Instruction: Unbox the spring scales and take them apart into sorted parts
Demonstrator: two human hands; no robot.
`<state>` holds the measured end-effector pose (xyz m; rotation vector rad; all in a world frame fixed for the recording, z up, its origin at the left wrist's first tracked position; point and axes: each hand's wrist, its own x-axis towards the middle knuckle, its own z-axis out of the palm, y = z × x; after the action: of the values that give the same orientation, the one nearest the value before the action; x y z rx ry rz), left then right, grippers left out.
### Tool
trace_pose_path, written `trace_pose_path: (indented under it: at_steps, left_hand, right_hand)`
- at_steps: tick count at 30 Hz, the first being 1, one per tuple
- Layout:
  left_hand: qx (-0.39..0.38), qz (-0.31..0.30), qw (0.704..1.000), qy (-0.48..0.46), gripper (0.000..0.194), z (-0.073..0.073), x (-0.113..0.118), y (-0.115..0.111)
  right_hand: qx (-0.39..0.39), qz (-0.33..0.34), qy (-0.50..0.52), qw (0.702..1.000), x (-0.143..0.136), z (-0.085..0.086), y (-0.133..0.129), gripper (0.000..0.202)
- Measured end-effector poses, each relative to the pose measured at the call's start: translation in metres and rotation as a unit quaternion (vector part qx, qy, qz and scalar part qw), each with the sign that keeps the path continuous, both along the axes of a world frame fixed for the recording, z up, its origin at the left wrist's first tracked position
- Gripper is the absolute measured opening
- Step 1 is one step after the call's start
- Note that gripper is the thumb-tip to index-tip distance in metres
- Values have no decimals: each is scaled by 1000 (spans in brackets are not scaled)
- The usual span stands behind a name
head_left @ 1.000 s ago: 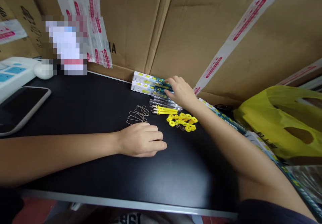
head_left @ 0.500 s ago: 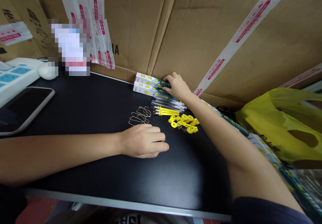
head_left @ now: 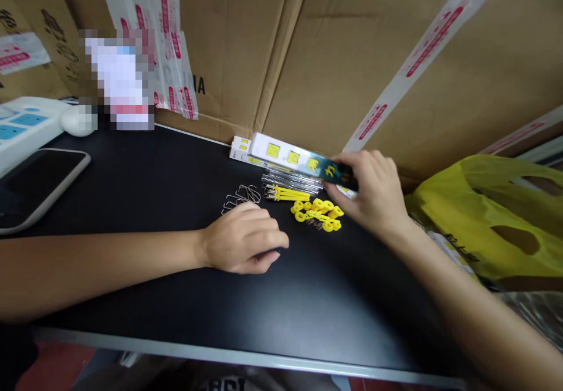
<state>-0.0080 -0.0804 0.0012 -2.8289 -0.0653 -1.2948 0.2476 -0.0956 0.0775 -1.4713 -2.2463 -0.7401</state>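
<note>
Well behind the table's front edge [head_left: 246, 358], right hand [head_left: 377, 196] holds box [head_left: 288, 155].

I am working in what is looking like a packing corner, perhaps a stockroom or small workshop (which of these, I cannot tell). Large cardboard cartons [head_left: 229, 39] are walling in the far side of my black worktop [head_left: 316, 315], and red-and-white printed tape [head_left: 373, 121] is running across them. Small parts are lying in separate groups: bent wires [head_left: 241, 196], clear tubes [head_left: 292, 180], yellow rods [head_left: 292, 194] and yellow plastic pieces [head_left: 316, 215]. Slim printed boxes [head_left: 284, 152] are sharing that spot. A white power strip [head_left: 39, 115] and a phone [head_left: 41, 189] are occupying the left, while a yellow plastic bag [head_left: 466, 209] is slumping at the right.
</note>
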Motion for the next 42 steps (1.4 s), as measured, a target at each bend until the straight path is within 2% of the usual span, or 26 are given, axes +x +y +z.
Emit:
trace_pose_path:
  at_steps: [2, 5, 8, 11, 15, 19, 24, 27, 32, 42]
  left_hand:
    - [-34, 22, 997, -62, 20, -1, -1, 1]
    - [-67, 36, 987, -143, 38, -3, -1, 3]
    - [-111, 52, 980, -157, 48, -2, 1, 5]
    - [-159, 75, 976, -129, 42, 2, 1, 6]
    - [-193, 67, 978, -30, 33, 3, 0, 8]
    - [-200, 44, 979, -19, 29, 0, 1, 10]
    - [-199, 66, 977, 23, 29, 0, 2, 10]
    - [-203, 52, 977, 47, 31, 2, 1, 9]
    - [-206, 23, 977, 57, 30, 4, 0, 7]
    - [-218, 0, 975, 36, 28, 5, 0, 7]
  right_hand:
    - [6, 10, 22, 1000, 7, -9, -29, 30]
    - [-13, 62, 37, 997, 17, -28, -57, 36]
    - [-44, 94, 83, 991, 25, -44, -71, 41]
    - [-77, 127, 118, 982, 29, -51, -76, 41]
    - [-126, 148, 137, 971, 30, -49, -81, 39]
    - [-175, 146, 144, 963, 28, -50, -86, 37]
    - [-232, 127, 128, 956, 23, -53, -85, 46]
    - [-247, 111, 110, 956, 23, -50, -85, 45]
    - [-229, 108, 63, 965, 28, -45, -85, 40]
    - [-130, 104, -38, 985, 31, -47, -87, 42]
